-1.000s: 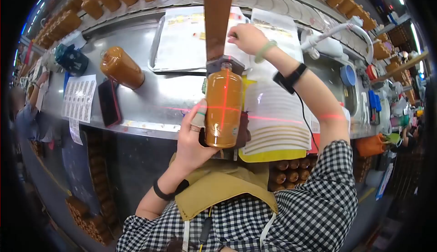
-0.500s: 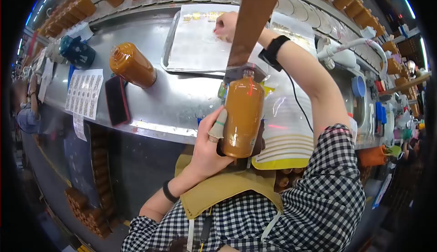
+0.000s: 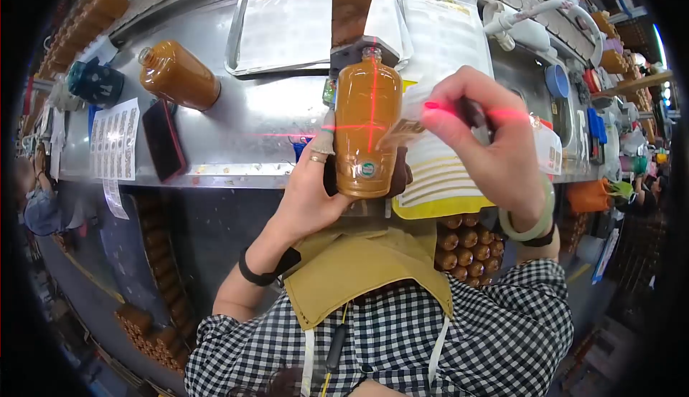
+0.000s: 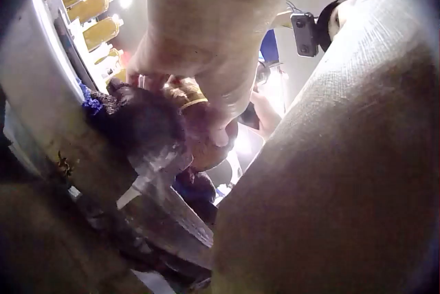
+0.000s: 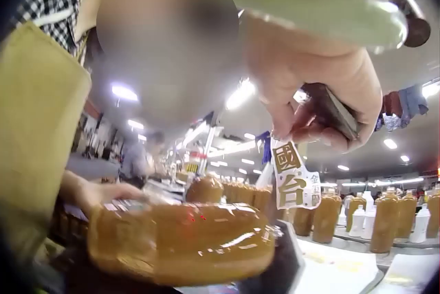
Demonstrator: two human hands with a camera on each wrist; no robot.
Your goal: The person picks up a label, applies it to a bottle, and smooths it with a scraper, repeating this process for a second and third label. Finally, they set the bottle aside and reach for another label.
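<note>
A glossy amber-brown bottle lies with its neck toward a dark holder; red laser lines cross it and a small round green mark shows near its base. My left hand grips it from the left and at the base, with a ring and a pale finger cover. Just right of the bottle, my right hand pinches a transfer decal with gold characters between thumb and fingertip. The decal's edge overlaps the bottle in the head view. A dark flat piece sits inside the curled right fingers.
A brown upright bar rises behind the holder. At left stand another amber bottle, a phone and a label sheet. Behind is a tray with printed sheets; stacked white sheets lie at right, near a sink tap.
My right hand has come back from the sheets on the tray to the bottle's right side, bringing the decal. The bottle has turned in my left hand, so the green mark faces up.
</note>
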